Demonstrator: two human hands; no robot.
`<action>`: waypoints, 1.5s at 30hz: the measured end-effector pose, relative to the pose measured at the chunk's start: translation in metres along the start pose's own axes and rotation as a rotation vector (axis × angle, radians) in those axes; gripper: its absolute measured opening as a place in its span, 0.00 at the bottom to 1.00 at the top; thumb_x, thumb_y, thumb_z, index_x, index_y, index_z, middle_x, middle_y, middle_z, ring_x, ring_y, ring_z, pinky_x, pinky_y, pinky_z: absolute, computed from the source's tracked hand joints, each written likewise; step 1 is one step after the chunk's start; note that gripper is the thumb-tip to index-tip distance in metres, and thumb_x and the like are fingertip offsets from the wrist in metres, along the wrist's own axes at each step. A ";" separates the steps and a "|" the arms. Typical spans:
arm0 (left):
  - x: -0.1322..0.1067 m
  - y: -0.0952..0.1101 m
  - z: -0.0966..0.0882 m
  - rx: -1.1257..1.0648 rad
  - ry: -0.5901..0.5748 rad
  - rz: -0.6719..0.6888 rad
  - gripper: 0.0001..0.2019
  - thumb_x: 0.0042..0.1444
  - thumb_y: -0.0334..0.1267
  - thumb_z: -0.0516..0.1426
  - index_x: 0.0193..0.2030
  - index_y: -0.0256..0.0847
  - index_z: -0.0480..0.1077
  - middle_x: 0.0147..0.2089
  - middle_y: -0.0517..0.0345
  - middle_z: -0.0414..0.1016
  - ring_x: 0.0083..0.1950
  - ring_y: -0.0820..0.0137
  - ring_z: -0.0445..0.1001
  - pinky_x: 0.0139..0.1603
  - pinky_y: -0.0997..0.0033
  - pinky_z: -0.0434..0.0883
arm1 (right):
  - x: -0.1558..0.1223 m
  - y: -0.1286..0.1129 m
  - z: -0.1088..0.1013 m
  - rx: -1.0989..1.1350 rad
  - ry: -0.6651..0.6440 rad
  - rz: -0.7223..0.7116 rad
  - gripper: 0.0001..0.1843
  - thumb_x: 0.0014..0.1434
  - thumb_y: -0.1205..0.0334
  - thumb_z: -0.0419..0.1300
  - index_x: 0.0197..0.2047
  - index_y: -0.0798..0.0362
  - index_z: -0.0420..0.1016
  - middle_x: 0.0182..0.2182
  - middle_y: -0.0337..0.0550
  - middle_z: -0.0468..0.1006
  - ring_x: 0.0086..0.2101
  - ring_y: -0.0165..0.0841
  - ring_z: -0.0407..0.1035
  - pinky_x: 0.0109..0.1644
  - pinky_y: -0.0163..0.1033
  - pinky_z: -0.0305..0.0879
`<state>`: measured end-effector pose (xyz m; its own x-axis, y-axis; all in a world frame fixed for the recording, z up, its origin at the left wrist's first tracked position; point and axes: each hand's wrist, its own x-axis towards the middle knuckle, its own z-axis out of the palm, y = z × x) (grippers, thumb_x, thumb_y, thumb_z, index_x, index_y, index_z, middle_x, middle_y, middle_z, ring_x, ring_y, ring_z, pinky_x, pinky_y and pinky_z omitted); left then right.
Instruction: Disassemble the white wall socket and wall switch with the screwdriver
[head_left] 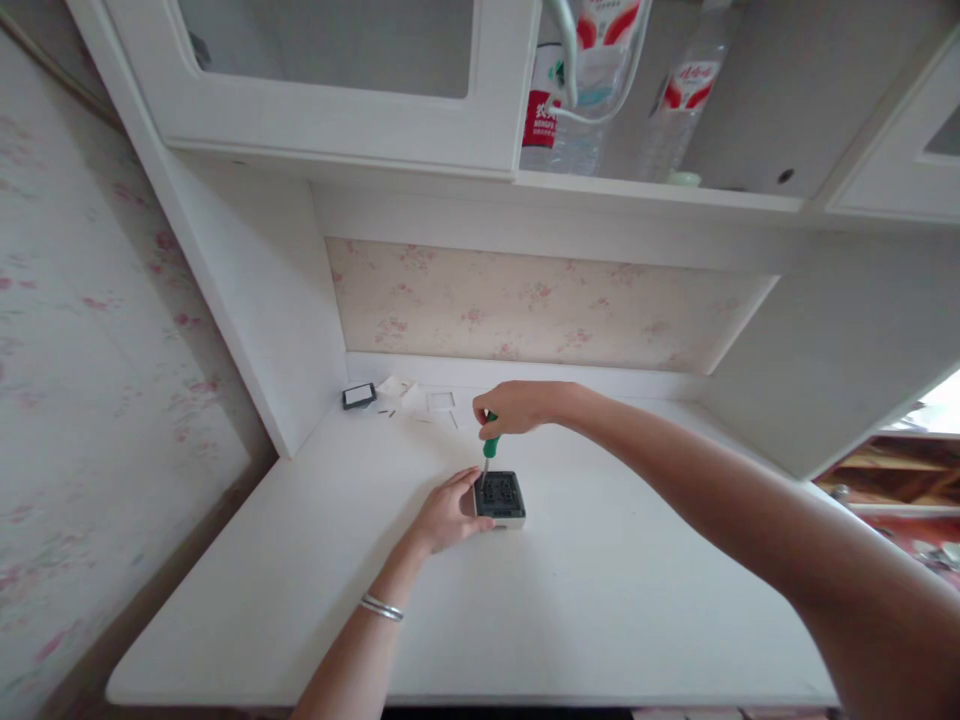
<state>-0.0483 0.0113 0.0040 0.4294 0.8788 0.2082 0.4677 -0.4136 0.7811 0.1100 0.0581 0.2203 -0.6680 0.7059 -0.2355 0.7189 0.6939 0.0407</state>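
My right hand [514, 408] is closed around the green handle of a screwdriver [491, 443], which points down. Its metal shaft meets the far left part of a small square box [500, 495] with a dark, patterned top face and white sides. The box, whose exact kind I cannot tell, lies on the white desk. My left hand [448, 515] grips the box from its left side, thumb along the near edge and fingers at the far left corner. A silver bangle [382, 607] is on the left wrist.
At the back left of the desk [600, 600] lie a small black-framed piece [358, 396], a white square frame [441, 402] and several small dark bits. Overhead, a white cabinet [337, 125] holds plastic bottles [686, 95] on its shelf. Floral wallpaper [525, 305] backs the desk.
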 end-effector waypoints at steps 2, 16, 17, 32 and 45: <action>0.000 0.002 -0.001 0.000 -0.008 -0.008 0.40 0.40 0.48 0.66 0.61 0.42 0.61 0.65 0.52 0.59 0.65 0.59 0.57 0.67 0.60 0.53 | -0.002 0.006 0.000 0.038 -0.053 -0.044 0.17 0.51 0.54 0.59 0.44 0.49 0.72 0.36 0.43 0.78 0.31 0.33 0.69 0.28 0.34 0.56; 0.000 -0.004 -0.001 -0.012 -0.027 0.031 0.40 0.43 0.50 0.64 0.63 0.40 0.59 0.66 0.53 0.56 0.66 0.62 0.55 0.67 0.63 0.53 | 0.012 -0.007 0.010 0.038 0.121 -0.079 0.13 0.57 0.62 0.51 0.42 0.52 0.73 0.39 0.47 0.77 0.37 0.36 0.70 0.37 0.36 0.59; 0.000 -0.005 -0.001 -0.017 -0.029 0.035 0.40 0.43 0.50 0.64 0.63 0.40 0.59 0.66 0.53 0.56 0.66 0.62 0.55 0.67 0.63 0.52 | 0.012 -0.007 0.009 0.068 0.128 -0.146 0.13 0.55 0.64 0.53 0.43 0.52 0.73 0.40 0.47 0.76 0.39 0.35 0.69 0.39 0.35 0.60; 0.001 -0.009 0.002 -0.120 0.002 0.013 0.39 0.40 0.48 0.66 0.61 0.42 0.62 0.65 0.51 0.59 0.65 0.57 0.56 0.67 0.58 0.52 | 0.015 -0.009 0.003 0.063 0.053 -0.085 0.17 0.53 0.63 0.55 0.47 0.54 0.70 0.45 0.50 0.75 0.40 0.36 0.69 0.37 0.35 0.61; 0.002 -0.012 0.002 -0.121 0.007 0.030 0.39 0.39 0.49 0.66 0.60 0.43 0.63 0.65 0.52 0.59 0.66 0.57 0.56 0.67 0.57 0.51 | 0.016 -0.008 0.004 0.037 0.026 -0.041 0.20 0.50 0.55 0.60 0.46 0.53 0.71 0.43 0.50 0.76 0.39 0.38 0.70 0.36 0.36 0.60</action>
<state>-0.0511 0.0170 -0.0061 0.4363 0.8682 0.2365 0.3579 -0.4085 0.8396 0.0943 0.0635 0.2119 -0.7014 0.6809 -0.2107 0.6972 0.7168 -0.0047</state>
